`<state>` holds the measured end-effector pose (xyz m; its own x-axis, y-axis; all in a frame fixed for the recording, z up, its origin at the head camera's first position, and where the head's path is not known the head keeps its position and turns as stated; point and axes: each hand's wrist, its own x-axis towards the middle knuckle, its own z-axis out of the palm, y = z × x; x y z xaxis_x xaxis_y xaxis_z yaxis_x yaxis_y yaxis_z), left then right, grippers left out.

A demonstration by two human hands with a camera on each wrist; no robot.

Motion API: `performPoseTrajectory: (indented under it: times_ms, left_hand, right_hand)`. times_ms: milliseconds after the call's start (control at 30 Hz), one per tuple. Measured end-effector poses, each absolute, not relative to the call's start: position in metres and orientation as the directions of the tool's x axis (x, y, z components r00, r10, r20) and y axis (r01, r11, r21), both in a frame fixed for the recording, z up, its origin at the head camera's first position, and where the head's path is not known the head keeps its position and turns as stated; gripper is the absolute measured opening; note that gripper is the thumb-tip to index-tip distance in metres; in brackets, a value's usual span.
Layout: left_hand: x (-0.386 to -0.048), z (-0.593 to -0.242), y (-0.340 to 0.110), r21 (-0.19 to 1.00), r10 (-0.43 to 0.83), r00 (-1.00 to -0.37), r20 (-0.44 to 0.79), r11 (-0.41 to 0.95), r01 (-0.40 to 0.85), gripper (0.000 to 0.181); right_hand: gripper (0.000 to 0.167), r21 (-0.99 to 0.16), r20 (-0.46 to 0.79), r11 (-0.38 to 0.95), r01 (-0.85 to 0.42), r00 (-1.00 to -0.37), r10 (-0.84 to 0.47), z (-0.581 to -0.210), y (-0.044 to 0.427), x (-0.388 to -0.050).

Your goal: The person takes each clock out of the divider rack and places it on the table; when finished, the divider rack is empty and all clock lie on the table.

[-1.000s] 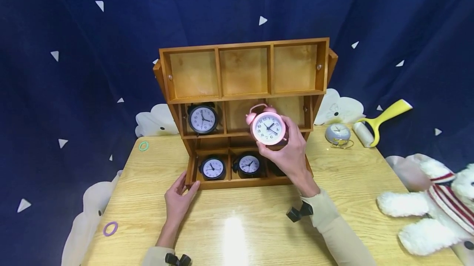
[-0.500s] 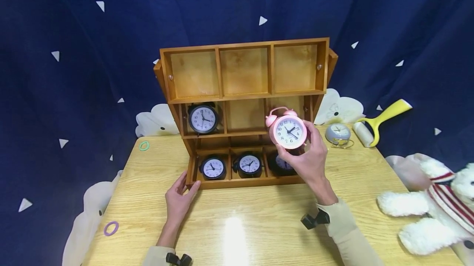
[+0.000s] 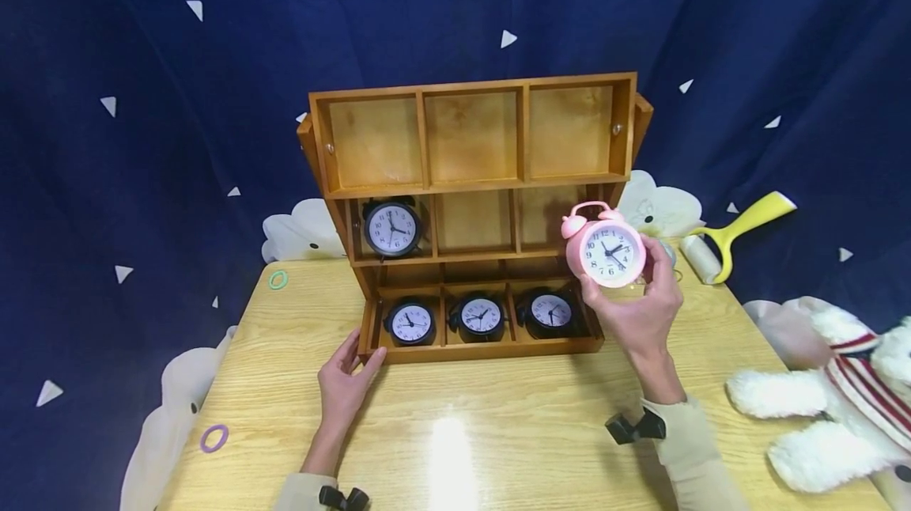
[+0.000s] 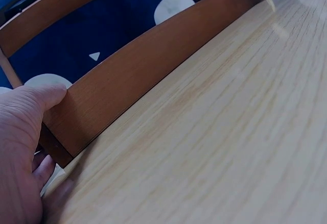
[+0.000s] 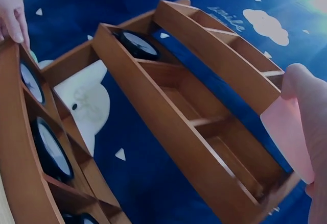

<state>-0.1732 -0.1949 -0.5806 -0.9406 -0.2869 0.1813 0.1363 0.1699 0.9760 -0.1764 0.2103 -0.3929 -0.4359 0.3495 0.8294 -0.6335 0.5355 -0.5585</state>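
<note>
Thumb and fingers of my right hand [image 3: 640,321] hold a pink twin-bell alarm clock [image 3: 612,255], face toward me, in front of the right side of a three-tier wooden shelf [image 3: 484,350]. In the right wrist view only the pink clock's side [image 5: 288,134] shows. My left hand [image 3: 343,388] grips the shelf's lower left corner, thumb on the front board [image 4: 127,76]. Three black alarm clocks, left [image 3: 411,324], middle [image 3: 481,316] and right [image 3: 550,312], lie in the bottom tier's compartments. Another black alarm clock [image 3: 393,229] sits in the middle tier's left compartment.
Behind my right hand, a grey-blue clock [image 3: 670,253] is mostly hidden. Beside it lies a yellow-handled lint roller [image 3: 747,226]. A white plush toy [image 3: 804,400] lies at the right edge. A green ring [image 3: 277,280] and a purple ring [image 3: 214,438] lie on the left.
My right hand has carried the pink alarm clock rightward, from before the middle tier's centre to the shelf's right side. The bottom right black clock is now uncovered. My left hand stays put.
</note>
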Motion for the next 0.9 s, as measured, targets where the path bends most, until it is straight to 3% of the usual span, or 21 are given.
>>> performPoseTrajectory:
  times_ms: [167,500,633,900]
  left_hand:
    - [-0.174,-0.58,-0.196,0.975,-0.285,-0.941,0.184,0.173,0.138,0.068]
    - [-0.173,-0.581,-0.195,0.973,-0.285,-0.937,0.2,0.173,0.155,0.065]
    - [-0.173,-0.582,-0.195,0.971,-0.285,-0.935,0.209,0.173,0.164,0.065]
    - [-0.174,-0.582,-0.194,0.974,-0.291,-0.935,0.201,0.156,0.161,0.065]
  right_hand:
    - [0.078,-0.595,0.804,0.516,-0.616,-0.444,0.396,-0.394,0.227,-0.175]
    - [0.074,-0.648,0.754,0.493,-0.581,-0.397,0.524,-0.393,0.252,-0.182]
    - [0.071,-0.702,0.701,0.455,-0.547,-0.422,0.574,-0.399,0.263,-0.19]
    - [0.075,-0.81,0.586,0.451,-0.373,-0.534,0.61,-0.43,0.291,-0.221]
